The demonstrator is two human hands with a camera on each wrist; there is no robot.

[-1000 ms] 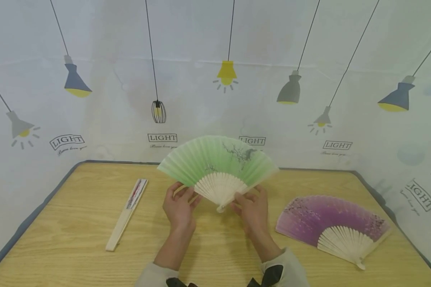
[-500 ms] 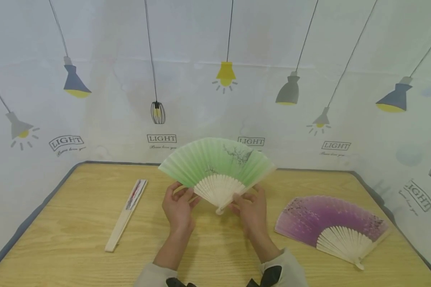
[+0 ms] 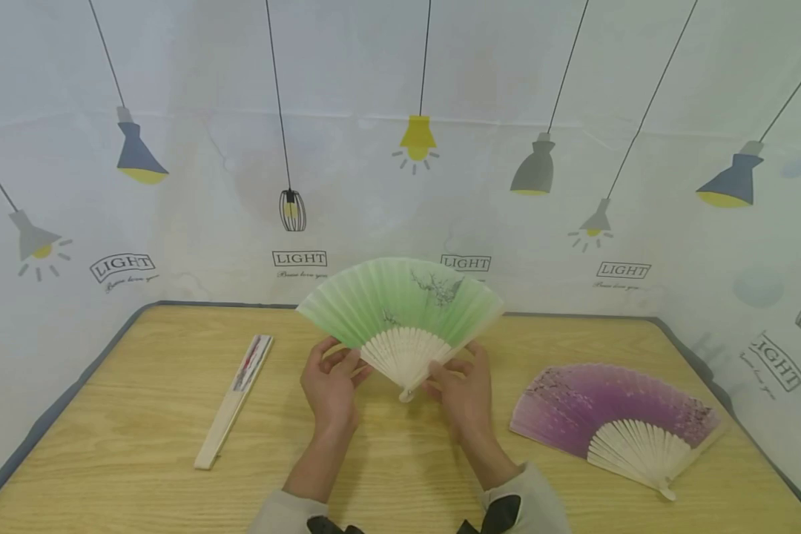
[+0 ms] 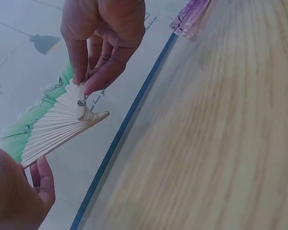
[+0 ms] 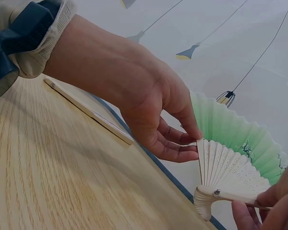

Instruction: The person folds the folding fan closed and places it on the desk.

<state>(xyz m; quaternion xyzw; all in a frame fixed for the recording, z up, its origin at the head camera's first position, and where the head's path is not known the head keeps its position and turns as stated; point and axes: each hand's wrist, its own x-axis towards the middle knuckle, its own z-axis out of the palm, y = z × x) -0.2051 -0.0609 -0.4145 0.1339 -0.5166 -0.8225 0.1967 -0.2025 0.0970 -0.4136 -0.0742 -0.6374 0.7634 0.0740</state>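
Note:
A green folding fan (image 3: 374, 300) with pale pierced ribs and a dark branch print is spread above the table. My left hand (image 3: 330, 382) pinches its left outer rib between thumb and fingers. On the other side my right hand (image 3: 463, 382) pinches the right outer rib near the pivot. In the left wrist view the ribs (image 4: 57, 122) fan out from a metal pin, between both hands. The right wrist view shows the fan's pivot end (image 5: 204, 196) hanging free below the fingers.
To the left lies a folded fan (image 3: 233, 404) with a red and grey print. A purple folding fan (image 3: 614, 400) lies spread on the right. Under everything is the wooden table (image 3: 400, 475), and a lamp-print backdrop (image 3: 360, 170) stands along its back and sides.
The green fan's right edge has drawn inward, so its spread is slightly narrower. My right hand has shifted a little to the left with it. The left hand has barely moved.

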